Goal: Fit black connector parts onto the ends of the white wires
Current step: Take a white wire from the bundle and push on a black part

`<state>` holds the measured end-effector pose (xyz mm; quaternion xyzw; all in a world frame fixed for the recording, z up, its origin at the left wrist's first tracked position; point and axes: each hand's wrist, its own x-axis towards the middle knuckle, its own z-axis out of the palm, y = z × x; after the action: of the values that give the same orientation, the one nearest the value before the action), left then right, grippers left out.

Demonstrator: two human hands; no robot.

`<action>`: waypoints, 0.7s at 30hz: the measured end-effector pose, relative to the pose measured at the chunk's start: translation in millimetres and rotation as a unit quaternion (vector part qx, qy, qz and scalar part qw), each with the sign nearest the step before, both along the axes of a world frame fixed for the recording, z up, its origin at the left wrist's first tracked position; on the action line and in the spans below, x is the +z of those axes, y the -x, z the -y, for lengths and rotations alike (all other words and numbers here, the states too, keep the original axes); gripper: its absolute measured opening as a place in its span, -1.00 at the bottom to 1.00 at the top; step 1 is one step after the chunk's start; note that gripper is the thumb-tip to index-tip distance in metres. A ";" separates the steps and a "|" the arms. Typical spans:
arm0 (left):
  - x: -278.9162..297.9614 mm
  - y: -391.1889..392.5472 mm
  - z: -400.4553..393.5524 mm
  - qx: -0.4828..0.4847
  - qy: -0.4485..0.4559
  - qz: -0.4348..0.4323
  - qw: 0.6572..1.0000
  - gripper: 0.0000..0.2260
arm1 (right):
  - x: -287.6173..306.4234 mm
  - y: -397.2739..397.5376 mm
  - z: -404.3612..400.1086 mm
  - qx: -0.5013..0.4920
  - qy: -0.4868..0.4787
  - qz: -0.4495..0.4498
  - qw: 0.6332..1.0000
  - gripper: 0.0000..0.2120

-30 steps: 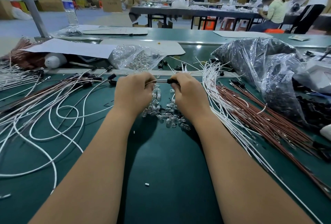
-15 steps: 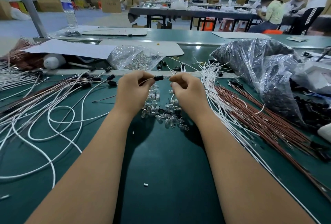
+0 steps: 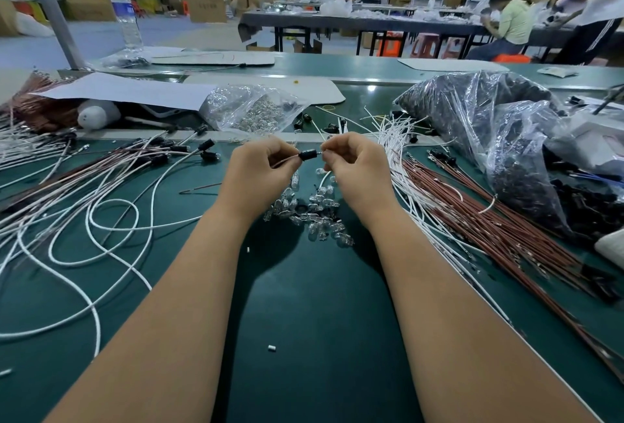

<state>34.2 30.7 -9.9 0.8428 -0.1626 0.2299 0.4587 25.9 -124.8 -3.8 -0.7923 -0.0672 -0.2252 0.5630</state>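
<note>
Green matting covers the wide work surface point(image 3: 304, 304), with loose white wires point(image 3: 101, 220) sprawled at left and a clear plastic bag of black connector parts point(image 3: 489, 138) at right. Above a small heap of clear glass bulbs point(image 3: 314, 213), the left hand point(image 3: 260, 172) pinches a thin wire carrying a small black cylindrical connector point(image 3: 308, 154); the right hand point(image 3: 354, 166) pinches at its other end.

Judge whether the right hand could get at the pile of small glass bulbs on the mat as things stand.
Probably yes: the glass bulbs lie on the mat just below the right hand with nothing covering them, but its fingers pinch at the black connector and would have to let go first.
</note>
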 end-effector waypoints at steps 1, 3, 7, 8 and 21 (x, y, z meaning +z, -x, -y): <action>-0.1 0.3 0.4 -0.002 -0.006 -0.002 1.000 -0.96 | -0.2 -0.2 0.1 0.001 -0.003 0.001 1.000 -0.91; -0.5 0.8 0.7 -0.007 -0.007 -0.010 1.000 -0.97 | -0.6 -0.7 0.7 0.001 -0.009 0.004 1.000 -0.91; -0.7 0.9 0.4 -0.016 0.010 -0.016 1.000 -0.94 | -0.9 -1.8 1.9 -0.008 -0.014 0.008 1.000 -0.91; -0.5 1.0 0.4 -0.015 0.012 -0.014 1.000 -0.94 | -0.9 -2.1 2.1 -0.012 -0.017 0.006 1.000 -0.92; -3.6 1.6 1.5 0.014 -0.108 0.029 0.994 -0.95 | 0.3 1.7 2.3 0.007 -0.022 -0.005 1.000 -0.90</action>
<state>32.6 29.2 -13.5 0.8825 -0.1878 0.2421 0.3567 24.2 -127.0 -3.5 -0.7803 -0.0652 -0.2184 0.5823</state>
